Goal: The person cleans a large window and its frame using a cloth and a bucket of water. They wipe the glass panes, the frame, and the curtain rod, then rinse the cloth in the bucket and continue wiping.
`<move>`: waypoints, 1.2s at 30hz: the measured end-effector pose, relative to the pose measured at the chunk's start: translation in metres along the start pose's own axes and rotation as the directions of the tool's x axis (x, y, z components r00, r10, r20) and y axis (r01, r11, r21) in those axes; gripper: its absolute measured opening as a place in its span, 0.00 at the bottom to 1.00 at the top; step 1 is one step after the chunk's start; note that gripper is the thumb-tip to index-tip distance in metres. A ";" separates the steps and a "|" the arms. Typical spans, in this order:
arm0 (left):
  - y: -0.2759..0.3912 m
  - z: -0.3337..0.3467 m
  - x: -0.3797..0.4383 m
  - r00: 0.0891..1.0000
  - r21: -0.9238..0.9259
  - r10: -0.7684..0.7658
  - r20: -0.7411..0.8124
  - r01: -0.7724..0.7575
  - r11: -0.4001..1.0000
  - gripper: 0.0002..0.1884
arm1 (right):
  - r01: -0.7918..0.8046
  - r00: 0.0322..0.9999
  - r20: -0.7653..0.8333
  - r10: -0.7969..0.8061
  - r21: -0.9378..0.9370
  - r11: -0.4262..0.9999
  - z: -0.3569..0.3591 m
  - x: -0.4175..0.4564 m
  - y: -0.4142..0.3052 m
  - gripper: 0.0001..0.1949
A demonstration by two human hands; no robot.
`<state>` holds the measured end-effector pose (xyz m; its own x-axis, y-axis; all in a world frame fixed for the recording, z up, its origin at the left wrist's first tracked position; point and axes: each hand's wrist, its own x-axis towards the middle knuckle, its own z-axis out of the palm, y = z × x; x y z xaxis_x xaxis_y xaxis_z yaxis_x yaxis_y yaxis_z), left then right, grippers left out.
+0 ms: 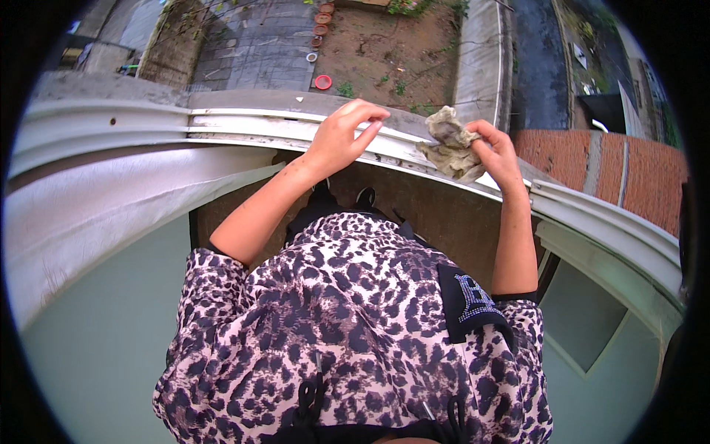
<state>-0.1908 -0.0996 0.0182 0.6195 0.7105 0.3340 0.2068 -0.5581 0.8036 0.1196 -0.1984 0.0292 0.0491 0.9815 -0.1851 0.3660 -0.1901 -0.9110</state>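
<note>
My right hand (pixel 495 150) pinches a crumpled, grey-beige cleaning rag (pixel 452 147) by its right edge. The rag hangs over a white sliding-window track (pixel 394 147), and I cannot tell whether it touches the track. Dark specks of dirt lie along the track's grooves. To the left, my left hand (pixel 346 133) is above the same track with nothing in it. Its thumb and fingers are bent and a little apart, pointing right.
White window frame (pixel 100 122) runs left, with a pale curtain (pixel 138 183) beside it. Outside and below lie a paved yard (pixel 249 50), a dirt plot (pixel 383 55), flower pots (pixel 321 28) and a red basin (pixel 323 82). A brick wall (pixel 554 158) stands right.
</note>
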 end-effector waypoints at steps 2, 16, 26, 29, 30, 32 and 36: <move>-0.005 0.013 0.010 0.999 -0.015 0.017 0.038 -0.017 1.000 0.09 | 0.012 0.992 -0.122 -0.015 -0.028 1.000 -0.012 -0.015 0.003 0.09; -0.024 0.033 -0.002 0.983 0.260 0.000 0.186 -0.049 0.964 0.05 | -0.045 0.979 -0.124 -0.162 -0.906 0.422 0.063 -0.048 0.047 0.09; -0.013 0.108 0.027 0.618 0.514 -0.438 0.653 0.062 0.855 0.16 | -0.013 0.964 -0.068 -0.258 -0.978 0.209 0.087 -0.023 0.051 0.05; -0.015 0.126 0.033 0.578 0.389 -0.430 0.694 0.202 0.899 0.17 | 0.007 0.933 -0.097 -0.347 -0.958 0.286 0.103 -0.014 0.054 0.06; -0.041 0.144 0.024 0.663 0.364 -0.364 0.654 0.147 0.920 0.13 | -0.010 0.933 -0.107 -0.344 -0.962 0.274 0.110 -0.010 0.052 0.05; -0.051 0.127 0.037 0.376 -0.013 -0.470 0.799 0.791 0.611 0.10 | -0.077 0.933 -0.229 -0.279 -0.881 0.467 0.109 -0.012 0.049 0.05; -0.016 0.094 0.062 0.357 -0.313 -0.460 0.813 0.934 0.172 0.07 | -0.213 0.924 -0.370 0.096 -0.288 0.934 0.074 0.001 0.049 0.11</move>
<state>-0.0844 -0.0870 -0.0206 0.7414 0.1619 -0.6512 0.3772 0.7020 0.6041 0.0688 -0.2082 -0.0432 0.4247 0.8971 -0.1222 0.5993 -0.3797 -0.7047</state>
